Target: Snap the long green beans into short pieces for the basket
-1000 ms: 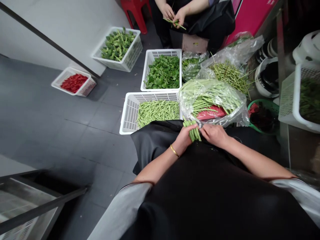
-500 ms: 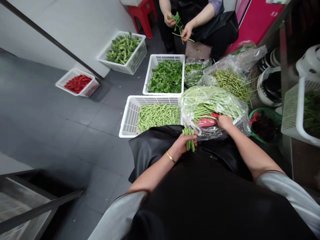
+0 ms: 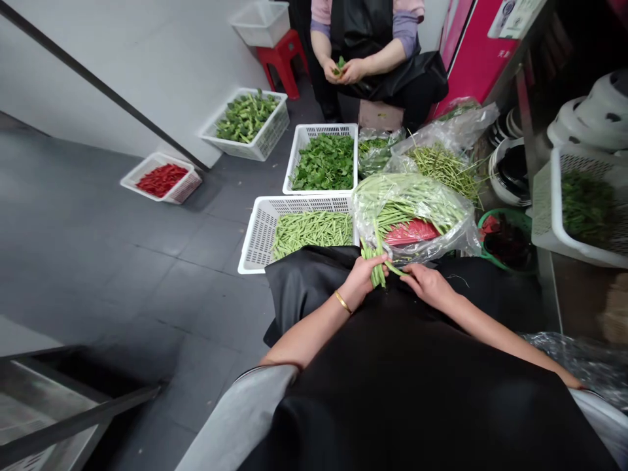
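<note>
My left hand (image 3: 364,275) is closed around a small bunch of green beans (image 3: 377,273), held upright over my apron. Just to its right, my right hand (image 3: 428,284) pinches the end of a long green bean (image 3: 395,269), whose other end reaches into the left hand's bunch. Beyond my hands lies an open clear plastic bag (image 3: 360,196) of long whole beans, with something red (image 3: 412,231) showing inside. Left of the bag stands a white basket (image 3: 258,229) with short bean pieces (image 3: 314,232) in it.
A basket of leafy greens (image 3: 326,162) stands beyond the beans. A co-worker's hands (image 3: 346,70) hold a green sprig. Farther left are baskets of green stems (image 3: 248,118) and red peppers (image 3: 161,180). At right are a green basin (image 3: 507,258) and a shelf basket (image 3: 554,216).
My right hand has come out of the bag toward my left hand, bringing a long bean. The co-worker's hands have drawn together. The view has shifted slightly.
</note>
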Demonstrator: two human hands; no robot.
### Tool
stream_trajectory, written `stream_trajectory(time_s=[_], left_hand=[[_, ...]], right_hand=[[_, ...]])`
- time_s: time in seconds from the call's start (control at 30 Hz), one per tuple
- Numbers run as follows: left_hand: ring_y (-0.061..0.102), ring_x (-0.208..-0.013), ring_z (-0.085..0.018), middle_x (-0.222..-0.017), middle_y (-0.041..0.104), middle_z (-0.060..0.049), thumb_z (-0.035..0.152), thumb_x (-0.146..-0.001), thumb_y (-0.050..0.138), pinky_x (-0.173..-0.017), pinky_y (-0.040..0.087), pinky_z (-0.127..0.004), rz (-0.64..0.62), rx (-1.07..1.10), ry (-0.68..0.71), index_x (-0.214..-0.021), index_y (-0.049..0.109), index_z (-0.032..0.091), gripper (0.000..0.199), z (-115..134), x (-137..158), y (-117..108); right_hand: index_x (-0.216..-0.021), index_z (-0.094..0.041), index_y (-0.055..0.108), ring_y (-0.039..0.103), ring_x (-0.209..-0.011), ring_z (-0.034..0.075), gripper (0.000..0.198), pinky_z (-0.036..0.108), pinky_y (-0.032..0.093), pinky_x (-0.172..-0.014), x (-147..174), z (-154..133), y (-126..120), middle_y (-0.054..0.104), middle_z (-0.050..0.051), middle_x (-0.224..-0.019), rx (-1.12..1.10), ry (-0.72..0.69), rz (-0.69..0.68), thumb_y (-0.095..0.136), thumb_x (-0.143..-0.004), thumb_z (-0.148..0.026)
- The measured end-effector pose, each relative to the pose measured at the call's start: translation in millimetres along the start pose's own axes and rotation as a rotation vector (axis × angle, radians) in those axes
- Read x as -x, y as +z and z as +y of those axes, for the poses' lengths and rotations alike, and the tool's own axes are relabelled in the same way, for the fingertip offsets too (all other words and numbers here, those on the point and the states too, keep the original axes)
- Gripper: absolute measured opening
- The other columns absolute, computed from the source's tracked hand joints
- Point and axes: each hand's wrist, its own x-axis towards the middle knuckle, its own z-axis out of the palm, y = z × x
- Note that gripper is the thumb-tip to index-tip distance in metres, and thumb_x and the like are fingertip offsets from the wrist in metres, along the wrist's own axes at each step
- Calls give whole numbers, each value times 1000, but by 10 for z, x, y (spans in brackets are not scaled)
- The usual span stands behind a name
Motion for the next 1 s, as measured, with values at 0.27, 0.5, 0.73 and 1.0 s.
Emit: stream_trajectory(time_s=[0.27,0.5,0.73,1.0], left_hand=[[57,-49,-12,-62,65,-5,25,-56,81,-49,44,-24,-320,-152,-19,-84,66,7,37,64,295,29],[48,-40,-10,-49,55,-1,26,-54,75,-41,36,-23,-593,-164,-169,-78,63,8,31,112,209,-98],[46,-40,-10,-50,55,-1,25,-56,73,-41,34,-23,-557,-181,-207,-74,60,10,27,164,185,-70],[46,-44,-8,-54,54,0,22,-59,71,-46,36,-23,-179,-92,-189,-71,60,11,19,97,105,-92]], right_hand=[[-71,-17,57,55,-49,11,45,23,45,-54,-126,-418,-380,55,0,-52,-657,-108,-501,34,-99,-45],[-83,-17,65,65,-70,20,36,30,50,-66,-165,197,-379,67,9,-76,-100,415,-532,59,-84,-52],[-110,-18,61,61,-57,15,49,30,52,-58,-333,-112,-177,66,1,-70,-821,359,-113,62,-79,-56],[-74,-19,60,64,-80,23,24,35,51,-75,-470,96,-56,67,8,-80,-250,293,61,58,-85,-41]])
